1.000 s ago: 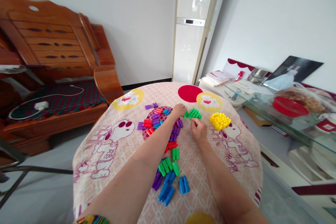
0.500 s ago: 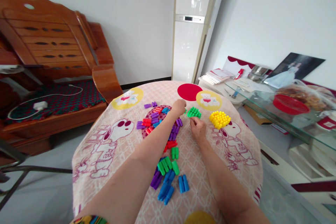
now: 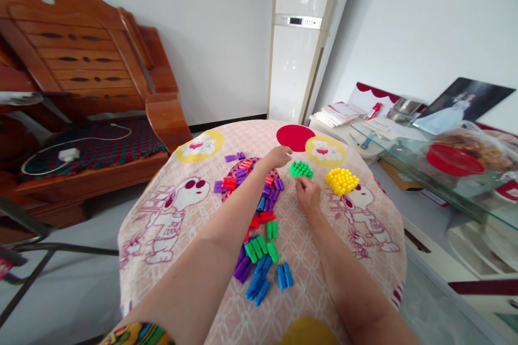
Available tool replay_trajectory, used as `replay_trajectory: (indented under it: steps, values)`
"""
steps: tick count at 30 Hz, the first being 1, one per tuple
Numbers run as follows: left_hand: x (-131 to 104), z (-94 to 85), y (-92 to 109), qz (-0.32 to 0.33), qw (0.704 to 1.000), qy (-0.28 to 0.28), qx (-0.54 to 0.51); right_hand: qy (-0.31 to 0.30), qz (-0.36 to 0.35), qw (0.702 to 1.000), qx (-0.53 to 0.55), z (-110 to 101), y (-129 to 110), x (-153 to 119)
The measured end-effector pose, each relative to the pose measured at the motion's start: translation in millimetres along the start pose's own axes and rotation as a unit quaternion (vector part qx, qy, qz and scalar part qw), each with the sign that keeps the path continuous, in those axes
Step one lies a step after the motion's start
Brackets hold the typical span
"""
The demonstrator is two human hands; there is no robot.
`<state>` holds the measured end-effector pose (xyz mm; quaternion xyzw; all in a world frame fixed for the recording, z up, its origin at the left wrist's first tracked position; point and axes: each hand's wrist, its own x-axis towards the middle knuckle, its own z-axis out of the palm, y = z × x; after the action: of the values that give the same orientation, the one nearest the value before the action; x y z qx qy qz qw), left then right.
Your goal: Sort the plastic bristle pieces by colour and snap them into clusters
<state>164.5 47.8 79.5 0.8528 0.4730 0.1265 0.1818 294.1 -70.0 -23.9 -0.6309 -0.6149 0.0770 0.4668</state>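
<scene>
My left hand [image 3: 280,156] is over the far part of the round table, its fingers curled and pointing toward the green cluster; whether anything is between them is too small to tell. The green cluster of small pegs [image 3: 301,169] stands just to its right. My right hand [image 3: 308,194] rests at the near side of that cluster, fingers bent in close to it, their tips hard to make out. A yellow cluster [image 3: 342,181] stands farther right. Purple pieces [image 3: 243,268], red pieces [image 3: 267,216], green pieces [image 3: 256,248] and blue pieces [image 3: 285,276] lie left of my right forearm.
The table wears a patterned cloth [image 3: 162,291]. A wooden bench [image 3: 89,64] with a white charger [image 3: 69,154] stands at the left. On the right, a glass shelf [image 3: 404,161] holds a red bowl [image 3: 455,160]. A tall white cabinet unit [image 3: 297,64] stands behind.
The view has shifted slightly. My left hand has drawn a little away from the green cluster, and the small green bit beside it no longer shows separately. My right hand remains beside the cluster.
</scene>
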Motion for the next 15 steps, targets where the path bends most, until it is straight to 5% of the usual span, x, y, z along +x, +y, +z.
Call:
replay_trajectory:
  steps: [3, 7, 11, 15]
  values:
    - [-33, -26.6, -24, 0.031, 0.992, 0.07, -0.102, -0.008, 0.005, 1.0, -0.004, -2, -1, 0]
    - [-90, -39.7, -77, -0.081, 0.95, 0.204, -0.222, -0.023, 0.003, 1.0, -0.013, -3, -6, 0]
    - [-127, -18.2, -126, -0.189, 0.878, 0.266, -0.349, -0.094, -0.025, 0.995, 0.015, -9, -20, -2]
    - [-132, 6.7, -147, -0.237, 0.827, 0.281, -0.426, -0.303, -0.037, 0.951, 0.045, -21, -40, -5]
